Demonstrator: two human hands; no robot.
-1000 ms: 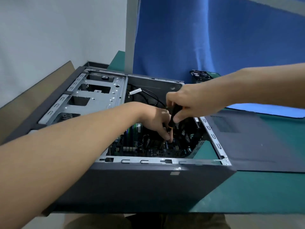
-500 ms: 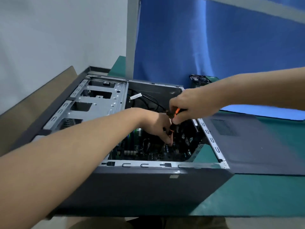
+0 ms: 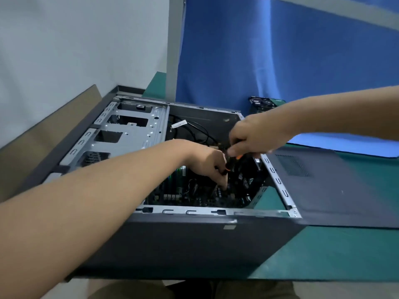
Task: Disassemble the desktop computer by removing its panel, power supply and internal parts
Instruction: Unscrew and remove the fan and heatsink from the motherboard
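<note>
Behind the worktop [image 3: 345,251] hang a blue backdrop [image 3: 280,61] and a pale wall, with a grey post [image 3: 173,39] between them. On the green worktop the computer case [image 3: 194,244] lies on its side, open face up. Its removed side panel [image 3: 334,190] lies flat just beside it on the right, touching its edge. A sheet of cardboard [image 3: 43,134] leans along the case's left. Inside, a bare metal drive cage [image 3: 138,134] fills the left part; the motherboard [image 3: 194,195] sits lower on the right, with black cables [image 3: 194,128] looped above it.

The left forearm crosses the case's near edge and hides part of the board. The right hand [image 3: 257,134] has its grip clamped on the top of a black and orange screwdriver [image 3: 227,167], which stands nearly upright over the board. The left hand [image 3: 207,162] curls down beside the tool, fingertips [image 3: 223,186] at the board; whether its grip holds the shaft I cannot tell. Both hands hide the tip. A small dark component [image 3: 262,103] rests behind the case.
</note>
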